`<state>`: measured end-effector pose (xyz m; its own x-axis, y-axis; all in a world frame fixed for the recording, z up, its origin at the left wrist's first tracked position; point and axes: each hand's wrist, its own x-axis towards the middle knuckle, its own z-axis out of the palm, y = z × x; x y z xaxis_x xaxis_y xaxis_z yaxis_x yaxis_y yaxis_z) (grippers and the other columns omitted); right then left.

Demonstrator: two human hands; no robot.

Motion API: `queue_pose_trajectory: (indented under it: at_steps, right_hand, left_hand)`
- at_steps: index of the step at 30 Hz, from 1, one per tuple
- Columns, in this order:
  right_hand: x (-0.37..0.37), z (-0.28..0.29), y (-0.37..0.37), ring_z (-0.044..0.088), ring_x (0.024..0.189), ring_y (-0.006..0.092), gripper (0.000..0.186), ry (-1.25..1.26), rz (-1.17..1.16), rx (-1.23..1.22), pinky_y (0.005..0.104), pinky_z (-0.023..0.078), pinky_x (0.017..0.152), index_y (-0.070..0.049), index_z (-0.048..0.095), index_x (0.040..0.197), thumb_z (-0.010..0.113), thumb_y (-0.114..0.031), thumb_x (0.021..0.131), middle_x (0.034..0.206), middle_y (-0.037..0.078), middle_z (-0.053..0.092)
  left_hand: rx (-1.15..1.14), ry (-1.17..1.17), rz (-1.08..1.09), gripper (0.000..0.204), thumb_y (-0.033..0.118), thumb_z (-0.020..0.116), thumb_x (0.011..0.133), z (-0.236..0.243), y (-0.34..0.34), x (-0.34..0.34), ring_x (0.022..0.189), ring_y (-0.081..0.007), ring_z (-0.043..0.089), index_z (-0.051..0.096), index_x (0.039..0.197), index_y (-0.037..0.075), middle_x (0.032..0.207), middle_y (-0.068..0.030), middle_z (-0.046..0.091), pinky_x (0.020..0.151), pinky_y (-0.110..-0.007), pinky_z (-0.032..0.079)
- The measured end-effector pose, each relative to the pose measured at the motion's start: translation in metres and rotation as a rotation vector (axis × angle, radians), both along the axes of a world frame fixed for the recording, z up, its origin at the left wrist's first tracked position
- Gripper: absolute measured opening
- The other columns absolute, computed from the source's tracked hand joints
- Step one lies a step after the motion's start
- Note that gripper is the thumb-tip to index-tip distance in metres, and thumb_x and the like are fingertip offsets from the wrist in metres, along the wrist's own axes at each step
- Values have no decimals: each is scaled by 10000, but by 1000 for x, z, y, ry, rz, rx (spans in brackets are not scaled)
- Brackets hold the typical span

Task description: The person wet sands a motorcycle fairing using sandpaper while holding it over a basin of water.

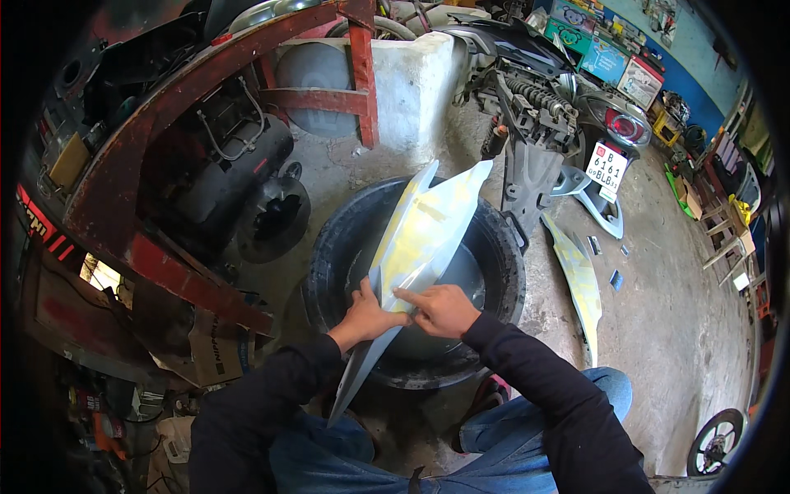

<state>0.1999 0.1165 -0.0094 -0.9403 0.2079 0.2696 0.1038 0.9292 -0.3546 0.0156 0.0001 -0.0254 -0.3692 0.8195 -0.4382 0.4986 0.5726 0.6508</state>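
A long, pointed motorcycle body panel point(429, 216), pale grey with yellowish patches, slants across a wide black tub point(322, 247). Its lower end tapers down between my knees. My left hand point(368, 316) is closed around the panel's left edge near the middle, thumb across the face. From the right, my right hand point(442, 310) rests on the panel's face, its index finger stretched onto the surface and the other fingers curled under. Whatever those curled fingers may hold is hidden. Greyish liquid shows in the tub beneath the panel.
A second patchy panel point(578, 280) lies on the concrete floor at right, beside small blue pieces point(616, 280). Beyond the tub stands a partly stripped motorcycle point(535, 107). A red frame point(177, 272) and a dark tank point(226, 169) crowd the left. A wheel point(715, 443) is at lower right.
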Motion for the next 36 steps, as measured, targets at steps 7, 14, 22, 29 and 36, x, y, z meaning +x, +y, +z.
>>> queue_pose_trajectory:
  at_steps: [7,14,22,29,36]
  right_hand:
    - [9,3,35,680,689,328,582,18,-151,98,462,549,675,-202,613,1372,629,-157,792,742,119,682]
    - [10,-2,49,676,694,335,543,64,-311,130,475,538,657,-144,617,1344,621,-149,801,732,141,677]
    - [25,-126,78,682,902,470,283,-219,-681,-166,536,549,817,45,682,1050,605,-120,832,915,309,695]
    - [18,-189,59,698,984,425,252,-584,-244,-97,498,556,872,-19,738,1033,621,-99,825,1042,251,721]
    - [-8,2,82,717,892,439,307,-682,-403,-547,490,570,852,4,763,978,619,-207,806,927,294,716]
  left_hand:
    - [17,-22,-8,1379,537,873,644,11,0,5,1397,-470,387,16,1554,-46,1480,-356,297,1140,-465,390]
    - [10,-16,4,1383,530,871,645,8,0,3,1398,-476,382,8,1552,-58,1482,-363,290,1149,-467,379]
    - [-16,-8,0,1393,532,866,649,17,-1,6,1388,-481,403,-4,1557,-67,1492,-371,278,1140,-467,390]
    - [-5,-5,-12,1374,560,870,661,13,-2,7,1410,-484,359,17,1524,-87,1488,-373,270,1170,-483,347]
    - [-15,33,27,1393,543,873,652,9,-9,0,1396,-480,398,-5,1561,-43,1504,-364,269,1145,-478,386]
